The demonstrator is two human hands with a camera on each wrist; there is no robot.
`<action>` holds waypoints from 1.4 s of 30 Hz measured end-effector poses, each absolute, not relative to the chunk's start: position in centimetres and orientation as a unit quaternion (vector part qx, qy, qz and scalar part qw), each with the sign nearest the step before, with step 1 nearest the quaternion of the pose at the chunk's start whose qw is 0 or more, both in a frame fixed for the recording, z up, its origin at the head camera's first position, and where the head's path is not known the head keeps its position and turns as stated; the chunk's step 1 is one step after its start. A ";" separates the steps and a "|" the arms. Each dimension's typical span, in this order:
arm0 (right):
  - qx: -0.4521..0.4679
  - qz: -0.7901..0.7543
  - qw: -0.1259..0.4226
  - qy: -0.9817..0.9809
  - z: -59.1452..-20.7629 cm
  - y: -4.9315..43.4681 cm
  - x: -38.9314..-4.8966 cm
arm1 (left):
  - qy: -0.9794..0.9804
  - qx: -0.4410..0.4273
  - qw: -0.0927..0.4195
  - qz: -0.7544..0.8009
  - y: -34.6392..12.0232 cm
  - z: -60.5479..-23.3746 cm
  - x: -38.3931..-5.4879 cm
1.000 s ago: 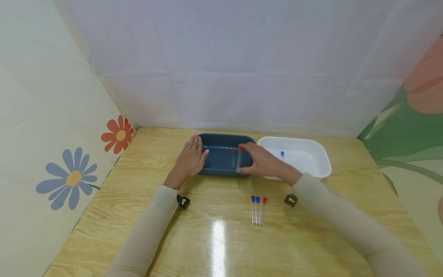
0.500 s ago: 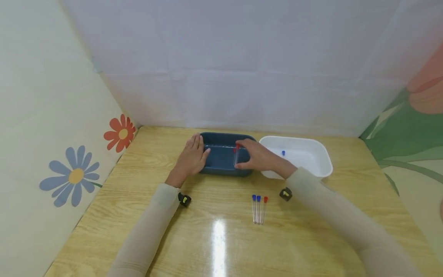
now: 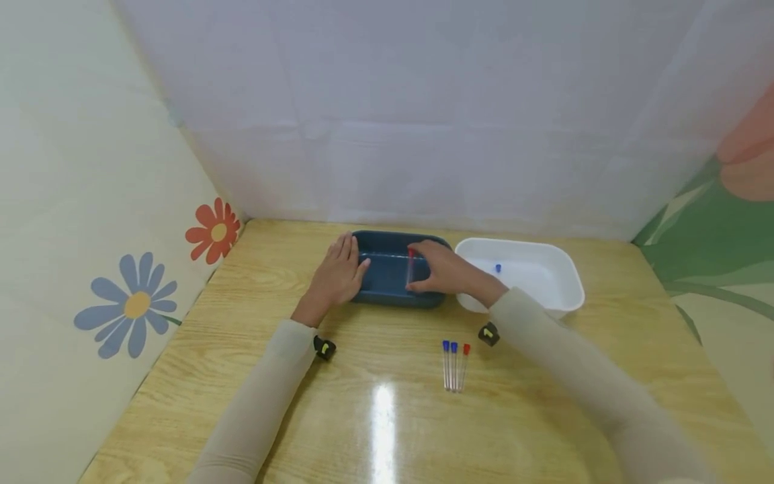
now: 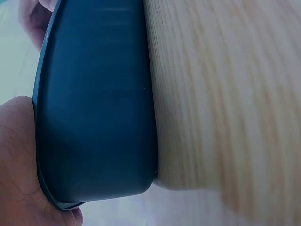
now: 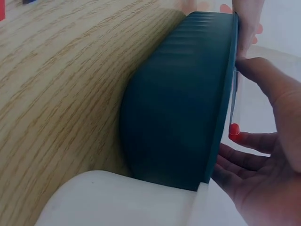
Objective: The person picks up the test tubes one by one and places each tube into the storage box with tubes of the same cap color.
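Note:
My right hand (image 3: 444, 269) pinches a red-capped test tube (image 3: 410, 267) lengthwise between thumb and fingertips, over the right half of the dark blue tray (image 3: 381, 296). In the right wrist view the red cap (image 5: 234, 133) shows at a fingertip, just beyond the tray's rim. A second red-capped tube, seen earlier in this tray, is now hidden or overlapped. My left hand (image 3: 334, 274) rests on the tray's left end with straight fingers along the rim. Nearer on the table lie two blue-capped tubes (image 3: 450, 366) and one red-capped tube (image 3: 464, 368).
A white tray (image 3: 565, 308) stands right beside the blue one, with a blue cap (image 3: 498, 268) showing in it. A white cloth (image 3: 387, 134) hangs behind the wooden table (image 3: 272, 417), and flower-printed sheets (image 3: 127, 202) flank it.
My right hand has moved slightly left over the blue tray with the red-capped tube, now in line with the tube in the tray. My left hand has stayed at the rim.

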State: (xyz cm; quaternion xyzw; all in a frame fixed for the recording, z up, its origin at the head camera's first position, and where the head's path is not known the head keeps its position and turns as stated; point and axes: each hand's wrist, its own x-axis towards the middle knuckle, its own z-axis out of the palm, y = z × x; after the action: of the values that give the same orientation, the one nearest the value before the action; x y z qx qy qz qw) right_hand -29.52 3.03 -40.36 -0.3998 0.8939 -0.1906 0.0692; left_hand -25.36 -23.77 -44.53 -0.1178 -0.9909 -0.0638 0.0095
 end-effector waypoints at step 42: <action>-0.385 -0.052 0.080 0.918 -42.4 -0.2 -30.8 | -0.991 -0.119 0.004 -0.060 -23.7 -44.4 -25.4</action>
State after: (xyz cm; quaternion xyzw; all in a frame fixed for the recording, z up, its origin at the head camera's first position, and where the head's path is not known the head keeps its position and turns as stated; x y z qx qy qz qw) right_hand -30.78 -0.22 -42.36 -0.3845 0.9182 -0.0518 0.0803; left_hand -25.43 -23.69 -44.41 -0.1188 -0.9911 -0.0604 0.0038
